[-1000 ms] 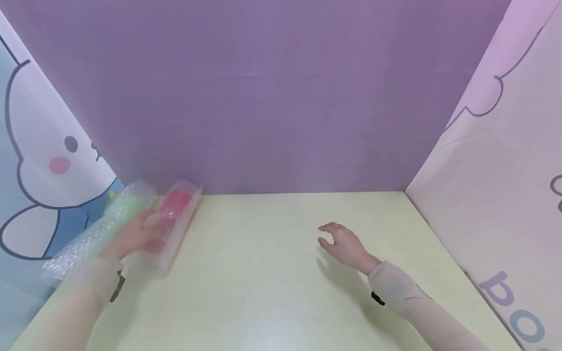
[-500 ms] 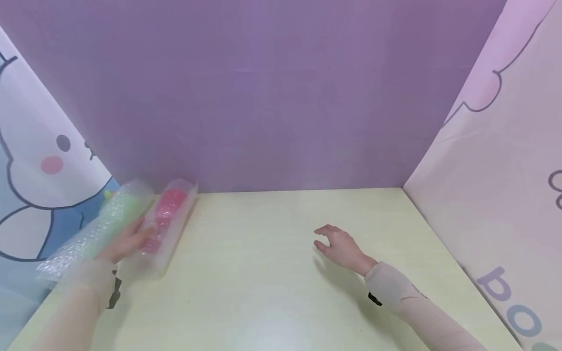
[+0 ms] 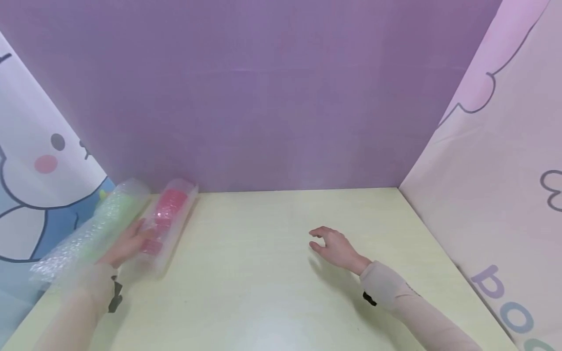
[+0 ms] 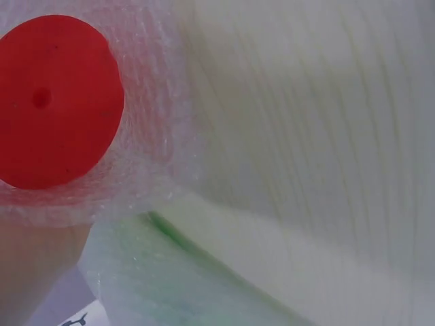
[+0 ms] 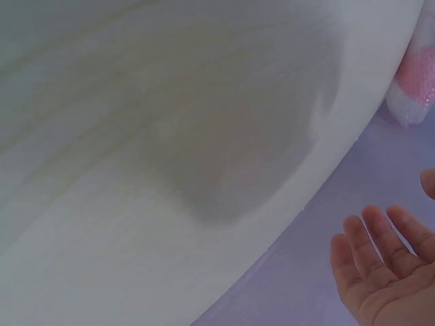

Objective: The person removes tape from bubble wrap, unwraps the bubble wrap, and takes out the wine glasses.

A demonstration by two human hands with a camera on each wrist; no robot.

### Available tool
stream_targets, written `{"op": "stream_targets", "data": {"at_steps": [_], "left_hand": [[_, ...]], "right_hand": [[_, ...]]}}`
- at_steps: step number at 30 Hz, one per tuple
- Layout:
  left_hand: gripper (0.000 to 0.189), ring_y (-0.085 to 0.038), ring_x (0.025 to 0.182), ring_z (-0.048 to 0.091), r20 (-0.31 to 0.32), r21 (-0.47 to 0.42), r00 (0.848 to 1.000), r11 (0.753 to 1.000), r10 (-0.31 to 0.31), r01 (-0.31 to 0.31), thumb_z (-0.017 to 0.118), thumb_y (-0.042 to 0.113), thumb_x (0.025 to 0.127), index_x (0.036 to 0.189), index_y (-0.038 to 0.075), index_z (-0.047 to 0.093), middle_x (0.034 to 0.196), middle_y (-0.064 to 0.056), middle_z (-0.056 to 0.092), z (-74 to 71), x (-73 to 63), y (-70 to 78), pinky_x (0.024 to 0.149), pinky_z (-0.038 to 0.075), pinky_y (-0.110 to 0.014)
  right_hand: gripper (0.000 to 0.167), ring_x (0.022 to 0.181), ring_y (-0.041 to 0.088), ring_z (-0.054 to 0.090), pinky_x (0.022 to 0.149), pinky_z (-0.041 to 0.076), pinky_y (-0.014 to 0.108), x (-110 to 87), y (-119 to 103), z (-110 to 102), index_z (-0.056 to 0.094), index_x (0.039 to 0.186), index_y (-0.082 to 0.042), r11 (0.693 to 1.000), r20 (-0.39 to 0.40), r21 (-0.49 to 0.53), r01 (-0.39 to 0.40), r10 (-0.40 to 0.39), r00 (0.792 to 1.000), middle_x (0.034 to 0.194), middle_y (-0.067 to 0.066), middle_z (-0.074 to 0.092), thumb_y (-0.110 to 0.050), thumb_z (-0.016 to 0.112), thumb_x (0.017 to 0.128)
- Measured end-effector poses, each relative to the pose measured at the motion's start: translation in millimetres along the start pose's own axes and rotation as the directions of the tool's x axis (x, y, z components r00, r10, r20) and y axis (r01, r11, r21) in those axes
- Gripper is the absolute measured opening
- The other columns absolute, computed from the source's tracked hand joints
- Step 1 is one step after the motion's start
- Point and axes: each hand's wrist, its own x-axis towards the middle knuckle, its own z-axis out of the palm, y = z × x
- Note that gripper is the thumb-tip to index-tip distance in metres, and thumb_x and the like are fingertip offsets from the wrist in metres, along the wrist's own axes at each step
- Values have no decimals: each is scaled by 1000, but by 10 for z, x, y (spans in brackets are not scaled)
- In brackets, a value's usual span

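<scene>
At the left of the head view, a bubble-wrapped red cylinder (image 3: 170, 204) lies slanted on the table. My left hand (image 3: 127, 243) holds its near left side, the thumb over the wrap and the other fingers partly hidden. The left wrist view shows the cylinder's round red end (image 4: 58, 102) through the wrap, with part of the hand below. Left of it lies a bubble-wrapped green thing (image 3: 107, 214), its kind unclear, close to the same hand. My right hand (image 3: 337, 248) hovers over the table with relaxed fingers, holding nothing; its palm shows in the right wrist view.
The pale wooden table (image 3: 263, 273) ends at a purple back panel (image 3: 272, 107). Printed side panels stand left (image 3: 26, 195) and right (image 3: 483, 185). Both packages lie at the far left corner, close to the left panel.
The head view has shifted slightly, so the panels slide left. My left hand has drawn back a little along the red package, which now lies nearly still. My right hand keeps its pose.
</scene>
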Motion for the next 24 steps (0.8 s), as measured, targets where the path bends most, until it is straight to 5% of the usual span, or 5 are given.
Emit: {"op": "stream_targets", "data": {"at_steps": [4, 10, 16, 20, 24], "left_hand": [[89, -33, 102, 59, 34, -49, 999, 998, -38, 40, 36, 53, 94, 143, -2, -14, 118, -27, 55, 56, -10, 64, 94, 33, -65], [82, -20, 89, 64, 64, -136, 998, 991, 25, -16, 37, 44, 96, 143, -4, -11, 104, -17, 63, 225, -44, 185, 88, 48, -49], [82, -22, 90, 64, 45, -146, 998, 989, 31, -24, 38, 44, 96, 143, -5, -8, 110, -24, 59, 420, -73, 283, 94, 42, -55], [79, -25, 92, 64, 62, -198, 997, 980, 40, -27, 39, 43, 96, 144, -2, -5, 110, -24, 59, 554, -77, 392, 90, 48, -48], [83, -32, 104, 58, 69, -172, 997, 985, 21, -9, 40, 48, 94, 145, 0, -6, 127, -28, 46, 683, -84, 519, 96, 42, -54]], "right_hand": [[34, 105, 26, 59, 86, 51, 41, 2, -18, 16, 60, 117, -3, 999, 6, 32, -13, 13, 1000, 116, 7, 62, -21, 59, 88], [34, 105, 26, 59, 86, 51, 42, 13, -39, 46, 60, 117, -3, 999, 13, 50, -17, 16, 1000, 116, 7, 62, -20, 60, 87], [33, 105, 25, 59, 85, 52, 41, 21, -53, 91, 60, 116, -3, 998, 24, 65, -12, 11, 1000, 116, 7, 62, -19, 60, 88], [33, 106, 25, 58, 86, 51, 41, 26, -92, 105, 60, 117, -4, 996, 37, 88, -24, 21, 999, 116, 7, 62, -19, 60, 88], [33, 106, 25, 58, 87, 51, 41, 55, -137, 142, 60, 117, -4, 994, 51, 101, -41, 36, 998, 117, 7, 62, -20, 59, 88]]}}
